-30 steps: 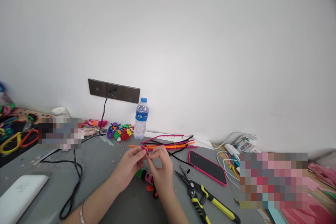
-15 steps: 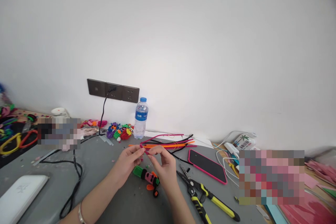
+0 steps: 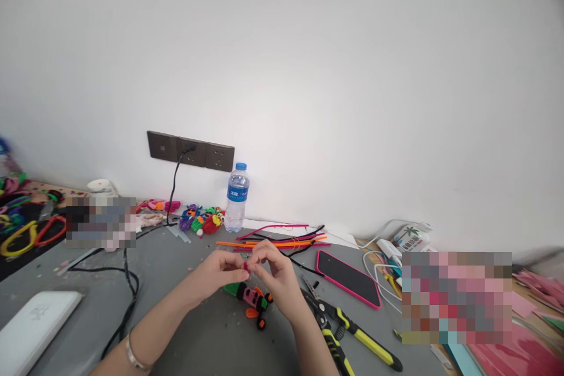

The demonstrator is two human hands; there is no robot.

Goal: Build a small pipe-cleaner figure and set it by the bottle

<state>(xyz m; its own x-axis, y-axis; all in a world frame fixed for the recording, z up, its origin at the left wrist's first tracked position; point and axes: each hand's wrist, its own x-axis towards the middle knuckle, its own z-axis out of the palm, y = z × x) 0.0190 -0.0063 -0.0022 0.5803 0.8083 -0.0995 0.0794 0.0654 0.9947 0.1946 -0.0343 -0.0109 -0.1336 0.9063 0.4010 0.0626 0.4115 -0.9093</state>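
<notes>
Between my fingertips is a short magenta pipe cleaner [image 3: 246,268], mostly hidden by the fingers. My left hand [image 3: 224,268] pinches it from the left, and my right hand [image 3: 272,268] closes on it from the right, the two hands touching or nearly so. Just below them on the grey table lies a small figure of pipe cleaners [image 3: 252,299] in green, black, pink and orange. Behind my hands, several loose pipe cleaners [image 3: 282,242] in orange, magenta and black lie in a bundle.
Yellow-and-black pliers [image 3: 365,341] and a pink-edged phone [image 3: 348,278] lie to the right. A water bottle [image 3: 237,200] stands by the wall beside small colourful pipe-cleaner figures [image 3: 202,219]. At left are a black cable [image 3: 130,288], a white box-like device [image 3: 37,329] and scissors [image 3: 20,239].
Both hands have turned and drawn closer together, with the left hand lower and slightly right. The magenta pipe cleaner has moved down a little with them. The figure on the table stays put.
</notes>
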